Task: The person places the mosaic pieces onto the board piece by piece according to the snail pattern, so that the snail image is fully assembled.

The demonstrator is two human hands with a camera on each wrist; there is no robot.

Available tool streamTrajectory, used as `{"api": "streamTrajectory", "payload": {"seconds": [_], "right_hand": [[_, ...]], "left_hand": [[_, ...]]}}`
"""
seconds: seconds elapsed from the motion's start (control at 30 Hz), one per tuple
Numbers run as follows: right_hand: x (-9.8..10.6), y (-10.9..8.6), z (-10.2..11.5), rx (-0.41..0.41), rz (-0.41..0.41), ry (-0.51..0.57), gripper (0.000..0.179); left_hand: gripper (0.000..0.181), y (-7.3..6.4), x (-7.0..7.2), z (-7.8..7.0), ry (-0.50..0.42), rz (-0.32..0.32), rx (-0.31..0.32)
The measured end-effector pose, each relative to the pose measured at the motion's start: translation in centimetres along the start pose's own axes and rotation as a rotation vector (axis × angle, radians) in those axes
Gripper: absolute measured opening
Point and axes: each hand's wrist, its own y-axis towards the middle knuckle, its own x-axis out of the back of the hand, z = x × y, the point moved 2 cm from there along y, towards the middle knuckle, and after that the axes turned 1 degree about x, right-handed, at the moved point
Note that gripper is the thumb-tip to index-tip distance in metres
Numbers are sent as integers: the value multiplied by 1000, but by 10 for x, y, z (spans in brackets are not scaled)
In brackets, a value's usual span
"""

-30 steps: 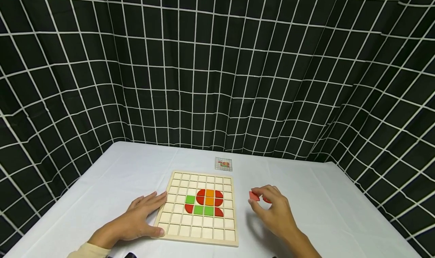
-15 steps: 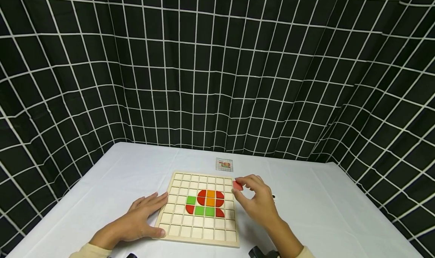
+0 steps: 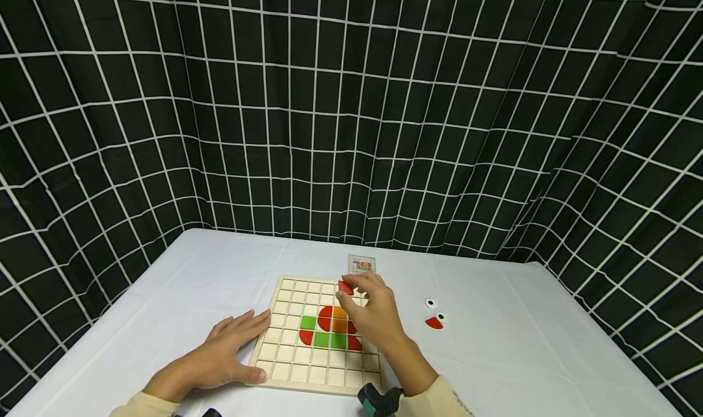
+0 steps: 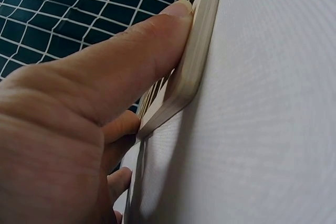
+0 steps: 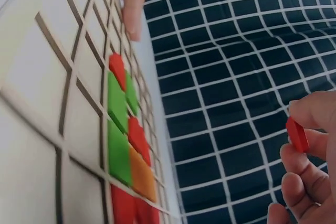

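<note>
My right hand [image 3: 379,313] pinches a small red tile [image 3: 345,287] between thumb and fingers. It is held above the upper right part of the wooden grid board [image 3: 315,388]; the right wrist view shows that tile [image 5: 297,135] edge-on. My left hand [image 3: 222,353] rests along the board's left side, fingers extended, and its thumb [image 4: 147,40] lies on the rim near the front left corner. Red, green and orange tiles sit in the board's middle cells, among them a green square [image 3: 308,323] and an orange square [image 3: 340,312]. My right hand hides some cells.
Right of the board lie a red rounded piece [image 3: 434,323] and two white eye discs, one farther back [image 3: 431,304] and one nearer [image 3: 442,317]. A small picture card [image 3: 361,262] lies behind the board. Black gridded curtains [image 3: 351,130] surround the white table [image 3: 522,344].
My right hand has carried the red tile leftward from the table's right side to above the board. The loose pieces it covered now show. My left hand stays put.
</note>
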Motion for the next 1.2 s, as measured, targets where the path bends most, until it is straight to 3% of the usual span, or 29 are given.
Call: {"api": "streamTrajectory", "payload": {"seconds": [0.67, 0.93, 1.2], "right_hand": [[-64, 13, -7, -176, 239, -79, 20], [-76, 10, -11, -235, 315, -118, 20], [-82, 6, -17, -225, 327, -177, 17]], "left_hand": [[101, 0, 2, -1, -7, 9, 8], [101, 1, 1, 0, -5, 8, 0], [102, 1, 0, 1, 0, 5, 11]]}}
